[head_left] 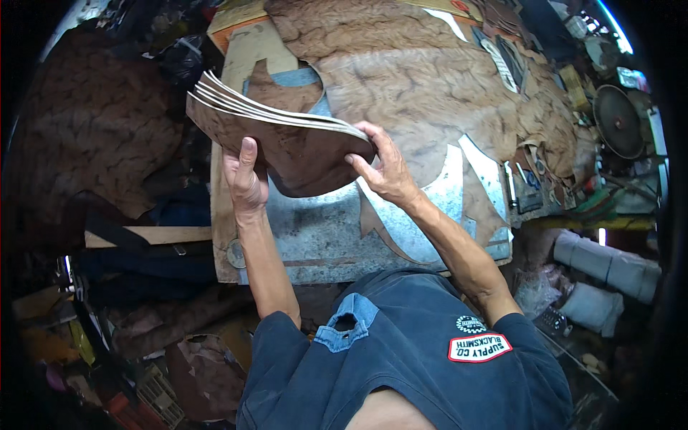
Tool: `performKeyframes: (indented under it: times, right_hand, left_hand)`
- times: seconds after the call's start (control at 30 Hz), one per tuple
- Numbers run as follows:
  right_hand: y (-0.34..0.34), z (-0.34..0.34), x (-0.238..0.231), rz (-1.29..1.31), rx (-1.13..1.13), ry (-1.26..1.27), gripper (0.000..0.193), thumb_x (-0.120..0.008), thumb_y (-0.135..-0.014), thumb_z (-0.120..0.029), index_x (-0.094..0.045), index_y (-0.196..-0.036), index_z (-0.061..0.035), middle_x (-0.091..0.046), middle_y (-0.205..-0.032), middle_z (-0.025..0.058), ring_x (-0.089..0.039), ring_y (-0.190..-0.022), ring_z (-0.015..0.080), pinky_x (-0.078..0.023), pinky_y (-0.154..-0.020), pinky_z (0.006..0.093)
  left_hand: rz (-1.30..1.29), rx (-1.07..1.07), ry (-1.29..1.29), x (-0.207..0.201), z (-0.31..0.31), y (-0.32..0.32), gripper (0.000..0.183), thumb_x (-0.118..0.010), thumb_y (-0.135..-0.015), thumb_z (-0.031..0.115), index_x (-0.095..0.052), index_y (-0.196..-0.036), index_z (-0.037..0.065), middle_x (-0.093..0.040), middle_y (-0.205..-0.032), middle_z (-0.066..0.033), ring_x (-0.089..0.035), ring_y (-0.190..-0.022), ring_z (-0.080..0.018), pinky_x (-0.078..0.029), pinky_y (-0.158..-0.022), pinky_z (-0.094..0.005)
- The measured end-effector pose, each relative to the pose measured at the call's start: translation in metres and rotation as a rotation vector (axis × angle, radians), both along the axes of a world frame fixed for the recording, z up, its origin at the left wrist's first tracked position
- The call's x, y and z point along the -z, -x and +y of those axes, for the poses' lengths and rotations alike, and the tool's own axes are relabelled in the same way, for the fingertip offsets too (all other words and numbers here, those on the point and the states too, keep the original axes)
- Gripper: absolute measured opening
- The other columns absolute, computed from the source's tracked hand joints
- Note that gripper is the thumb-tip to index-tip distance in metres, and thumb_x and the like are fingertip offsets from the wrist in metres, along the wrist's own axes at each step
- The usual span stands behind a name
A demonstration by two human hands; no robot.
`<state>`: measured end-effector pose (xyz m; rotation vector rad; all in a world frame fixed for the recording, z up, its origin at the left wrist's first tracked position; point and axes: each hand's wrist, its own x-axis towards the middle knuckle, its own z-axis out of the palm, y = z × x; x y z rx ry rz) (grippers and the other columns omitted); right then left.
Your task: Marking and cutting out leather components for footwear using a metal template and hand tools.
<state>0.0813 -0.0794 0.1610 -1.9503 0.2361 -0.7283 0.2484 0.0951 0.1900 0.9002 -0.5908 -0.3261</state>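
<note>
A stack of cut leather pieces (287,140) sits in the upper middle of the frame, held up off the metal-covered worktable (322,229) by both hands. The pieces are brown with a darker mottled grain on the face turned toward the camera, and share one curved outline with a rounded lower edge. Their pale cut edges fan apart at the upper left, where several separate layers show; the exact count is hard to tell.

The left hand (246,183) grips the stack's lower left edge, thumb pressed flat up against the brown face, the other fingers hidden behind the leather. The right hand (387,172) pinches the right end, thumb on the near face and fingers curled over the top edge.

A large brown hide (430,79) spreads over the table behind, its far edge cut off at the top of the frame. The clutter at the right rim and lower left is too bent and dark to make out.
</note>
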Motion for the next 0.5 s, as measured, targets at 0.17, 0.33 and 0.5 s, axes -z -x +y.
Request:
performKeyframes:
  times: [0.17, 0.33, 0.5]
  right_hand:
    - [0.028, 0.011, 0.062, 0.104, 0.109, -0.092, 0.041, -0.067, -0.086, -0.008, -0.048, -0.122, -0.0023, -0.056, -0.123, 0.0169, -0.054, -0.117, 0.0255, -0.042, -0.098, 0.0338]
    - [0.038, 0.014, 0.067, 0.205, 0.136, -0.129, 0.042, -0.067, -0.088, -0.009, -0.047, -0.124, -0.0007, -0.055, -0.123, 0.0176, -0.054, -0.117, 0.0257, -0.042, -0.099, 0.0344]
    - [0.037, 0.012, 0.057, 0.217, 0.08, -0.233, 0.048, -0.066, -0.088, -0.01, -0.044, -0.129, -0.0009, -0.055, -0.121, 0.0194, -0.055, -0.114, 0.0312, -0.043, -0.098, 0.0378]
  left_hand:
    - [0.115, -0.002, -0.051, 0.044, -0.013, 0.026, 0.064, -0.069, -0.092, 0.028, -0.038, -0.141, -0.001, -0.053, -0.132, -0.0085, -0.052, -0.119, -0.0178, -0.038, -0.105, -0.0328]
    - [0.015, -0.104, -0.106, 0.048, -0.024, 0.03, 0.065, -0.076, -0.086, 0.035, -0.046, -0.131, -0.001, -0.06, -0.117, -0.0094, -0.058, -0.106, -0.0194, -0.045, -0.097, -0.0336]
    - [0.078, -0.122, -0.042, 0.024, -0.028, 0.025, 0.045, -0.075, -0.087, 0.035, -0.059, -0.11, 0.0, -0.064, -0.099, -0.0079, -0.062, -0.088, -0.016, -0.052, -0.083, -0.0312]
